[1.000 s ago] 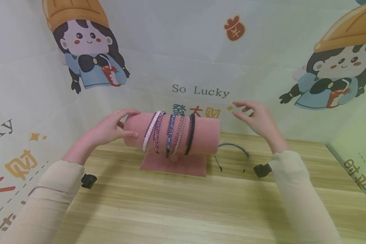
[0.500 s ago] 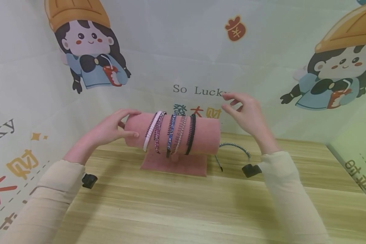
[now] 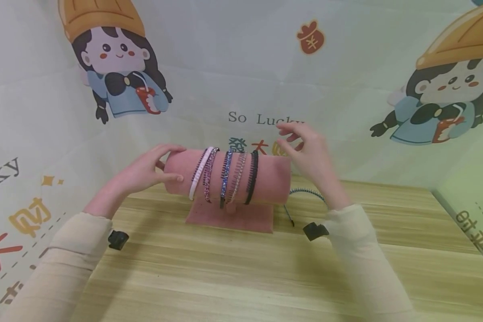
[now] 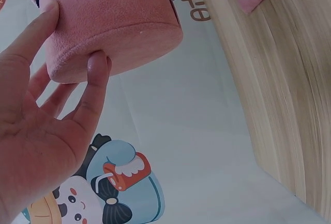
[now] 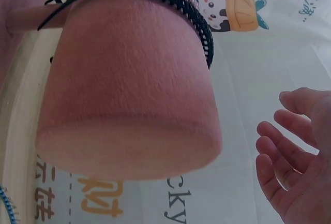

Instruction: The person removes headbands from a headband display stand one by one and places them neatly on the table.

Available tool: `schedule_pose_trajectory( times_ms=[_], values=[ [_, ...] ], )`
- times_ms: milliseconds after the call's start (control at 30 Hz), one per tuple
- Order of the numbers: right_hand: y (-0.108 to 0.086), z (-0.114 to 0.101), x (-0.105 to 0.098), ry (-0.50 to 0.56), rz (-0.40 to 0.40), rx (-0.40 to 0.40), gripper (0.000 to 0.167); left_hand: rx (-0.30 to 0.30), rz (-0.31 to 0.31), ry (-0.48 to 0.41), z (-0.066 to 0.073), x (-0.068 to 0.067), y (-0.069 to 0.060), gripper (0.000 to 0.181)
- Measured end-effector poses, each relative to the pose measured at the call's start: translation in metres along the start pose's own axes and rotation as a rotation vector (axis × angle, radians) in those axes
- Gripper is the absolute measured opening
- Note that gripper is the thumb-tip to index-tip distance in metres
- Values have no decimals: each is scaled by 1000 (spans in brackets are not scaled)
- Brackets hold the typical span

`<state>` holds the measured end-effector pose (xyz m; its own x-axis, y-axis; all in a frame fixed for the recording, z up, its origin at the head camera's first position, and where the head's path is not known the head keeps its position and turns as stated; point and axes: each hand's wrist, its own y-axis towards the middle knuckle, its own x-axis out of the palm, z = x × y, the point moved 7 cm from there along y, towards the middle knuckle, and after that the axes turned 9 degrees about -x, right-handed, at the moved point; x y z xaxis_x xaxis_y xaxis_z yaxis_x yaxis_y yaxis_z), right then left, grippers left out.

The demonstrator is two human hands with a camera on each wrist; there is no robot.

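A pink headband display stand (image 3: 270, 181) has a padded roll lying crosswise over a flat base (image 3: 245, 219). My left hand (image 3: 145, 169) grips the roll's left end, thumb on the near side; in the left wrist view, fingertips press on the end face (image 4: 139, 53). Around the roll sit a white headband (image 3: 198, 176), a pink glittery one, a blue glittery headband (image 3: 225, 176), a clear toothed one and, rightmost, a black headband (image 3: 252, 179). My right hand (image 3: 307, 151) hangs above the roll's right end, fingers loosely bent, apart from it and holding nothing.
Behind the roll's right end, a blue toothed headband (image 3: 307, 191) lies on the wooden table (image 3: 209, 273), partly hidden by my right forearm. A printed backdrop (image 3: 233, 53) rises at the back and sides. Dark camera mounts sit at both wrists.
My right hand has moved left, from right of the roll to over its right end. My left hand keeps its grip, and the stand and headbands have stayed put.
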<state>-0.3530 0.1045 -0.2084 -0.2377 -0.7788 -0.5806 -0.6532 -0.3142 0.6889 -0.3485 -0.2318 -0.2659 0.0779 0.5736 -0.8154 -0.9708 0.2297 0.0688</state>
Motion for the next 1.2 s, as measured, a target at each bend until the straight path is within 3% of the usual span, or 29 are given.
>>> schedule_pose_trajectory(
  times_ms=[200,467,900,1200],
  values=[
    [-4,-11,9,22,47,-32,33,-29,11,1,-1,1,1,71],
    [-7,-21,19,38,71,-93,34,-22,-1,-6,2,2,-1,71],
    [-14,-21,38,62,-25,-67,36,-32,8,-13,-4,2,1,70],
    [-17,-19,47,-7,-134,-40,39,-39,9,-17,-3,2,1,71]
  ],
)
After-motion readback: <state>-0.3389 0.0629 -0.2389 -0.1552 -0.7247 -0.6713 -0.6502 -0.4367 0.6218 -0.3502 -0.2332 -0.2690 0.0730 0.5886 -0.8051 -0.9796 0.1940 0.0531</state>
